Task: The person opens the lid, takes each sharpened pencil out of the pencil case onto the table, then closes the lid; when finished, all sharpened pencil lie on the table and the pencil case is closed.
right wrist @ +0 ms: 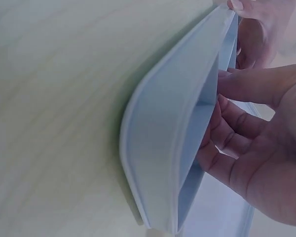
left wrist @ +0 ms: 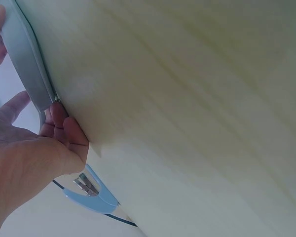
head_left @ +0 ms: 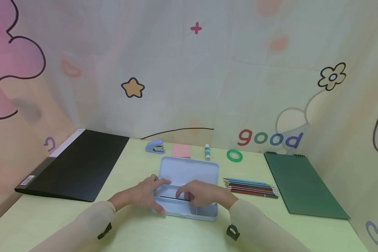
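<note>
A pale blue pencil case (head_left: 189,169) lies with its lid raised on the table. My left hand (head_left: 146,196) grips its left end, thumb at the front edge and a finger reaching over the inside. In the left wrist view, fingers (left wrist: 74,133) bend against the case's outer side. My right hand (head_left: 203,193) reaches into the case with bent fingers, thumb and fingertips close together in the right wrist view. A thin dark pencil (head_left: 173,198) lies along the inner divider, its right end running under that hand. I cannot tell whether those fingers pinch it.
Several pencils (head_left: 252,189) lie right of the case, beside a green spiral pad (head_left: 305,185). Behind the case are a stapler (head_left: 155,147), pink sticky notes (head_left: 181,150), a glue stick (head_left: 207,152) and green tape (head_left: 234,155). A black folder (head_left: 78,164) lies at left.
</note>
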The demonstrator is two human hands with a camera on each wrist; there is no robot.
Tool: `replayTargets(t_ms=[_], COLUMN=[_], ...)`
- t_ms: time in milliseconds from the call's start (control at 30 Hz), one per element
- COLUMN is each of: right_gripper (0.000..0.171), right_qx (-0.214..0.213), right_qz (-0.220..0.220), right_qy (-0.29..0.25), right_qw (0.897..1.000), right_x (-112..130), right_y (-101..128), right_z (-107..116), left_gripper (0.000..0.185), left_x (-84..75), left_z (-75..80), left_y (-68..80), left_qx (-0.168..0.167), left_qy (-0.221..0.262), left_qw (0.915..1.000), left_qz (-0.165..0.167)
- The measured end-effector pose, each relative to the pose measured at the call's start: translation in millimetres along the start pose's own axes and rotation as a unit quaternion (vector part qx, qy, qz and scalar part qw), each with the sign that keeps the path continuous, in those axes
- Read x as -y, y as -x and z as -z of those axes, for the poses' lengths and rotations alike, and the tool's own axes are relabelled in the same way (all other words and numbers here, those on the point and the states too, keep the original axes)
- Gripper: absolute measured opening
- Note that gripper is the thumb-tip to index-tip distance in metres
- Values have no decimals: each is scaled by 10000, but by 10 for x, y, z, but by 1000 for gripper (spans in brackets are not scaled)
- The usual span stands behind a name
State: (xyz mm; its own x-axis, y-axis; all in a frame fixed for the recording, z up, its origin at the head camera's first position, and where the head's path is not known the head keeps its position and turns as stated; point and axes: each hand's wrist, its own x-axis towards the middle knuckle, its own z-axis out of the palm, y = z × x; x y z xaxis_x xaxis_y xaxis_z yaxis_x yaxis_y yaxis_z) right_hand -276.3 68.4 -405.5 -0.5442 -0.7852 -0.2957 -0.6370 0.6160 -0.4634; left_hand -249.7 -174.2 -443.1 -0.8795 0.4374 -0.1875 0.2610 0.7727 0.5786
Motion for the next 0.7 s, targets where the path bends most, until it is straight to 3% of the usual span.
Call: replayTargets(t_ms=[700], right_gripper=[46], right_qx=[267], right_qz=[-39], right_qy=[126], right_qw=[9996], right_x=[8], right_y=[-19], right_z=[132], left_gripper=[92], left_x=[-11], left_z=[8], left_y=[0], left_qx=[9], left_qy=[1], left_qw=[10000], left_qz=[6])
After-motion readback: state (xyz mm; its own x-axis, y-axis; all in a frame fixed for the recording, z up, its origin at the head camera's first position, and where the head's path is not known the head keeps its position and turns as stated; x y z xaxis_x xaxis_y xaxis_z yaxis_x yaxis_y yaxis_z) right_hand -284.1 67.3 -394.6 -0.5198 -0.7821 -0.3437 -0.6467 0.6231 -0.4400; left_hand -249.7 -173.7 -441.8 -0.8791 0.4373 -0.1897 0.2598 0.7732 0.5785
